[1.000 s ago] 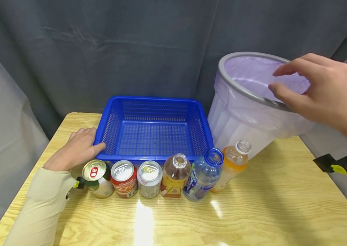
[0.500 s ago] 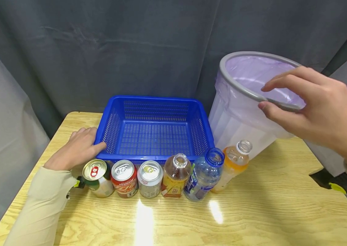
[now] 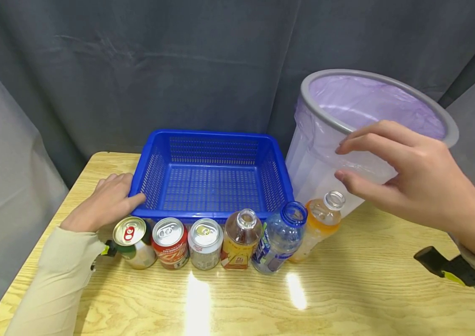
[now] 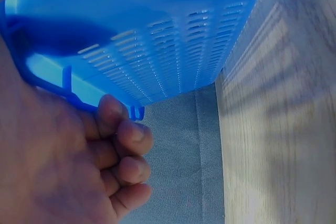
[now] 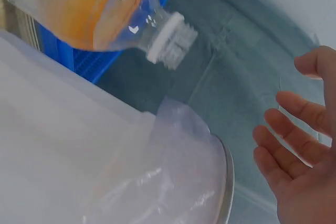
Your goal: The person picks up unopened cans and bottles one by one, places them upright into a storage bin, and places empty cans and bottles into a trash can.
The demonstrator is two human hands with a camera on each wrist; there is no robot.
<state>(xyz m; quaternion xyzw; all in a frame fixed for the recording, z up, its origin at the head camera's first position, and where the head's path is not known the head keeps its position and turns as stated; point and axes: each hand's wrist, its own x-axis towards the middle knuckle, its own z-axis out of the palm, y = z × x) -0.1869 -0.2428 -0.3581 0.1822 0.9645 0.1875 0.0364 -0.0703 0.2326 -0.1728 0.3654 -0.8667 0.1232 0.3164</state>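
Observation:
My left hand (image 3: 104, 203) grips the left rim of a blue plastic basket (image 3: 212, 216), thumb over the edge; in the left wrist view its fingers (image 4: 134, 137) curl beside the basket's slotted wall (image 4: 173, 35). My right hand (image 3: 414, 175) holds nothing, fingers apart and loosely bent. It hovers before a lined trash bin (image 3: 325, 154), above and right of a capless bottle with an orange band (image 3: 323, 219). That bottle (image 5: 115, 14) also shows in the right wrist view, well apart from the fingers (image 5: 302, 111).
Before the basket stand a green-and-gold can (image 3: 134, 242), a red can (image 3: 170, 245), a silver-white can (image 3: 205, 245), a brown-yellow bottle (image 3: 240, 240) and a blue bottle (image 3: 279, 238), all in one row. A dark curtain (image 3: 178, 70) hangs behind the wooden table (image 3: 262, 308).
My right hand has come down and to the left, from over the bin's rim to in front of its side, nearer the orange-banded bottle. My left hand and the basket have not moved.

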